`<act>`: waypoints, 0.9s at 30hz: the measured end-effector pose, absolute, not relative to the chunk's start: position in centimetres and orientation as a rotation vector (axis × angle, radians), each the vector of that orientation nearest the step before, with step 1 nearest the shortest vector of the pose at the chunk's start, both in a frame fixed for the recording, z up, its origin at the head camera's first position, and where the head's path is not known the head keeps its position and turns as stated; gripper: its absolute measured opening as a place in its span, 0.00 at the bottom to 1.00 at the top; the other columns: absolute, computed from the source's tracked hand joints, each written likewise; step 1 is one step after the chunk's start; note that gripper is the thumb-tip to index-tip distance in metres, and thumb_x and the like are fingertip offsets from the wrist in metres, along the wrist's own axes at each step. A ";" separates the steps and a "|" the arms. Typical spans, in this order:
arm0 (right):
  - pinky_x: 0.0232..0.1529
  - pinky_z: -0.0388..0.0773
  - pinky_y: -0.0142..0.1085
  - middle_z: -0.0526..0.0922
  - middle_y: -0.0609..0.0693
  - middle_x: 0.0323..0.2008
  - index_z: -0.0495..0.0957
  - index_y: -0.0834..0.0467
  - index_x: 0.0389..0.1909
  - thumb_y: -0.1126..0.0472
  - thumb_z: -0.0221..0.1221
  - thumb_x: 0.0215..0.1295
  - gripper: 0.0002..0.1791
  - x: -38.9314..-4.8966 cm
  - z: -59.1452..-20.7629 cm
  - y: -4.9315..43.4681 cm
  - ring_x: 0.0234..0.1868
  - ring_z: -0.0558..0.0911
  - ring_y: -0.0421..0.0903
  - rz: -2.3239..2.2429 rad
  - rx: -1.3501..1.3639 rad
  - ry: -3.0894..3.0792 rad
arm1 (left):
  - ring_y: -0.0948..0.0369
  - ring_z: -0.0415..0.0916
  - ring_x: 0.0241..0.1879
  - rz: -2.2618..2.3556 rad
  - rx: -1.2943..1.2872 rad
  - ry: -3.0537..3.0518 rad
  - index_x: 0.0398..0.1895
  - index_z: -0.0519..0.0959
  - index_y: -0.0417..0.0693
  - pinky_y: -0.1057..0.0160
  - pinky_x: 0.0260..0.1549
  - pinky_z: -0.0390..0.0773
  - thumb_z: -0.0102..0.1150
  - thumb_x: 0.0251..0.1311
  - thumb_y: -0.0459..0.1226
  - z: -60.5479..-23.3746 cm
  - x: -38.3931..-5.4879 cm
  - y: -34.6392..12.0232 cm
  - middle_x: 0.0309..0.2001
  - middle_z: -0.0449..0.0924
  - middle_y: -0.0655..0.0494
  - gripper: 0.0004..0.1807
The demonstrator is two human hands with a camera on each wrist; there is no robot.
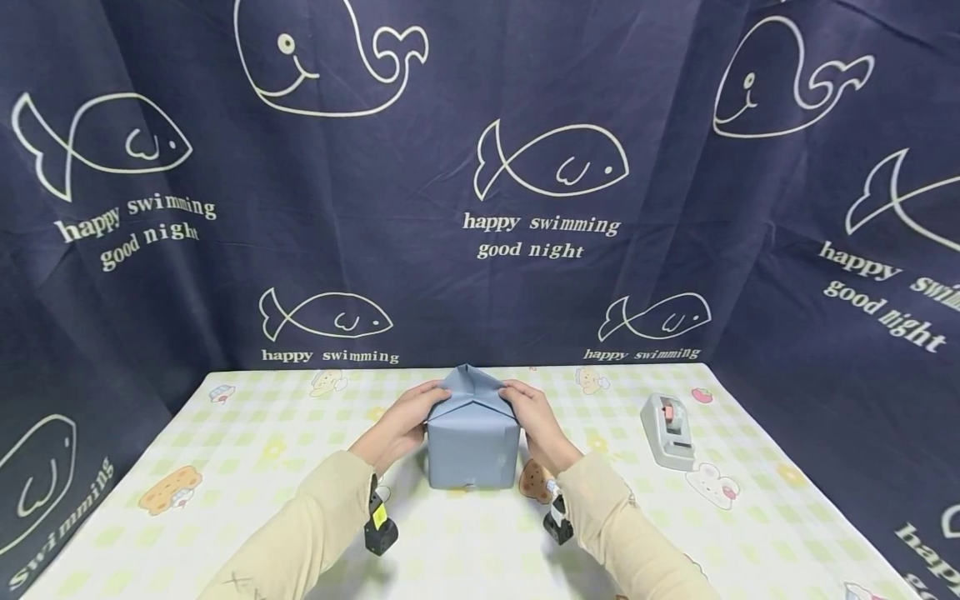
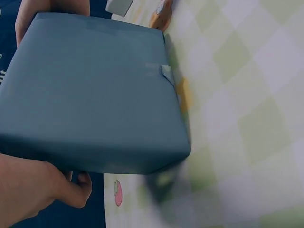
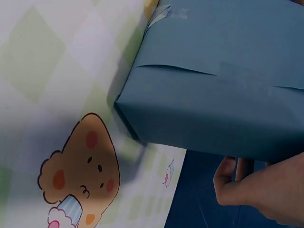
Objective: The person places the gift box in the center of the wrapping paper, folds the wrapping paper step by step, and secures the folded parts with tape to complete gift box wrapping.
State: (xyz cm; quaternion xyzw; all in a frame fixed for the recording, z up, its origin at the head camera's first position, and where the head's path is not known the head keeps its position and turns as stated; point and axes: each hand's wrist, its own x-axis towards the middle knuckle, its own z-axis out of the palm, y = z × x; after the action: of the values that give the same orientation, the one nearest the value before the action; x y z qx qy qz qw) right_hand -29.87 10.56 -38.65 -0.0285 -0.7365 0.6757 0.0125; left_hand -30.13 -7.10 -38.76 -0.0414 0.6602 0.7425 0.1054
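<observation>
A box wrapped in blue-grey paper (image 1: 474,454) stands upright at the middle of the table, its top paper folded up into a peak. My left hand (image 1: 405,421) holds the top paper at the left, thumb on the front fold and fingers behind. On the opposite side my right hand (image 1: 542,425) pinches the right fold the same way. In the left wrist view, a small loose flap (image 2: 166,73) shows at the lower edge of the wrapped face. Clear tape (image 3: 178,13) glints near that edge in the right wrist view. The fingertips behind the paper are partly hidden.
A grey-white tape dispenser (image 1: 667,442) stands at the right of the table. The checked tablecloth (image 1: 247,450) carries printed cartoon animals. A dark blue curtain (image 1: 435,275) with white fish and whales hangs behind and at both sides.
</observation>
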 end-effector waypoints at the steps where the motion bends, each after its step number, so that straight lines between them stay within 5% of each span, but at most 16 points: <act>1: 0.59 0.64 0.42 0.78 0.54 0.49 0.78 0.62 0.46 0.62 0.51 0.60 0.15 -29.9 -38.6 10.5 0.55 0.71 0.48 2.108 -0.093 -2.291 | 0.56 0.68 0.53 2.197 -0.127 1.938 0.56 0.70 0.41 0.56 0.56 0.67 0.49 0.61 0.36 -38.9 -30.2 -7.1 0.54 0.72 0.47 0.20; 9: 0.52 0.70 0.38 0.77 0.54 0.50 0.76 0.64 0.49 0.64 0.48 0.62 0.17 -30.1 -38.6 10.9 0.48 0.74 0.43 2.199 -0.090 -2.289 | 0.58 0.69 0.47 2.196 -0.160 1.918 0.57 0.70 0.43 0.62 0.48 0.68 0.51 0.60 0.36 -38.8 -30.0 -7.5 0.48 0.76 0.52 0.21; 16: 0.40 0.71 0.36 0.79 0.45 0.36 0.76 0.62 0.49 0.66 0.45 0.62 0.17 -30.2 -38.5 11.8 0.36 0.75 0.40 2.369 -0.059 -2.233 | 0.62 0.71 0.40 2.202 -0.113 1.861 0.59 0.70 0.45 0.66 0.39 0.70 0.52 0.59 0.34 -38.6 -30.1 -7.8 0.40 0.77 0.59 0.22; 27: 0.39 0.72 0.36 0.80 0.43 0.33 0.77 0.61 0.48 0.67 0.47 0.60 0.17 -30.2 -38.4 11.8 0.35 0.74 0.40 2.445 -0.038 -2.161 | 0.65 0.74 0.39 2.231 -0.068 1.859 0.60 0.70 0.47 0.66 0.40 0.72 0.54 0.58 0.33 -38.3 -30.0 -7.9 0.46 0.79 0.57 0.23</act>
State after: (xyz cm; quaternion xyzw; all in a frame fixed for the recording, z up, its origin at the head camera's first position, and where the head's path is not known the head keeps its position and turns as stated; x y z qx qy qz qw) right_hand -30.18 11.81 -38.35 -0.0117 -0.6610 0.7478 -0.0606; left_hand -29.97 -7.93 -38.30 -0.0232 0.6354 0.7628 0.1181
